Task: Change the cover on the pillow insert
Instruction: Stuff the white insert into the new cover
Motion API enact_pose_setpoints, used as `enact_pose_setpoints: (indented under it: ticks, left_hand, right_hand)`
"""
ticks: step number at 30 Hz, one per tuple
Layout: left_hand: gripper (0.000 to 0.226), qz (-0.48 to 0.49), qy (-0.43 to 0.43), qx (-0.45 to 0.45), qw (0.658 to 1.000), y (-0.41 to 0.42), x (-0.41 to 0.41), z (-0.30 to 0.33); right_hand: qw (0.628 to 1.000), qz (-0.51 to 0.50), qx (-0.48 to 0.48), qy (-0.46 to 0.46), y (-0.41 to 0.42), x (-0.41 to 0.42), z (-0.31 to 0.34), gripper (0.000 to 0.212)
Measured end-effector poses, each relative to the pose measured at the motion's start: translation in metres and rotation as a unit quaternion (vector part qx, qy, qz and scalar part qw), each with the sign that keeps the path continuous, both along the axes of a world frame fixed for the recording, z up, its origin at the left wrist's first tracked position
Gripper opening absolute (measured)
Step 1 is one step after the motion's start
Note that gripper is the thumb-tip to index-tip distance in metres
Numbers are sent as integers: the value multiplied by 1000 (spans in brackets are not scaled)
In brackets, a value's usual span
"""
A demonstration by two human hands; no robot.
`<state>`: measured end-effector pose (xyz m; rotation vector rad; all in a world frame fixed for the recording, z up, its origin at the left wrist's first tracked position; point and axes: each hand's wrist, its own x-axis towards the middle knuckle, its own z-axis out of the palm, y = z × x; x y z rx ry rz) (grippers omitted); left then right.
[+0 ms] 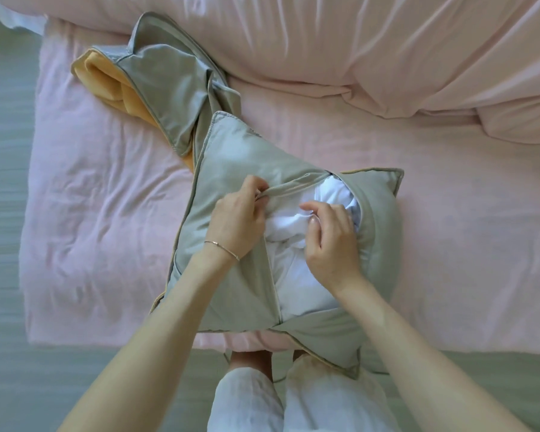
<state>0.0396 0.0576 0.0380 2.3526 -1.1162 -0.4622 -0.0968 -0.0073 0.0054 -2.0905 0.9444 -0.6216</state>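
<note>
Two grey covers on the bed point(91, 188): spare cover point(169, 85) behind, one cover point(231, 169) round white insert point(296, 260). Your left hand point(240, 219) pinches its flap; right hand point(331, 241) grips insert. No lettering legible.

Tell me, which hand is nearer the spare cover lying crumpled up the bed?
Left. The left hand pinches the flap of the grey cover, on the side facing the spare cover. The right hand grips the white pillow in the opening, farther away.
</note>
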Motion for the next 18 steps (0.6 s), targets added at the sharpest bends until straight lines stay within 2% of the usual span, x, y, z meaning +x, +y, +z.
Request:
enact_pose_setpoints:
  ticks: [2,4,6,9,10,12,15,18]
  left_hand:
    - [6,38,109,0,993,-1,4,1]
    - [16,72,188,4,979,1,8,5]
    - [22,125,286,-9,950,6,12,11]
    - [4,223,391,-49,892,15,15,17]
    - [6,249,413,-61,874,19,15,19]
    - [7,281,431,-76,854,28,14,18]
    - [27,303,383,-86,868,49,10,14]
    - [26,328,311,-87,888,69,15,12]
  right_hand:
    - [997,30,-52,46,-2,7,2,35]
    - [996,46,-61,50,-1,12,7,35]
    - [996,52,-66,42,5,19,10,36]
    - [989,59,-113,81,13,35,8,33]
    - [983,63,-135,106,16,42,6,31]
    - [971,82,-168,150,21,55,1,31]
    - [956,146,-181,181,30,76,-2,34]
    - [924,205,-237,219,37,99,1,24]
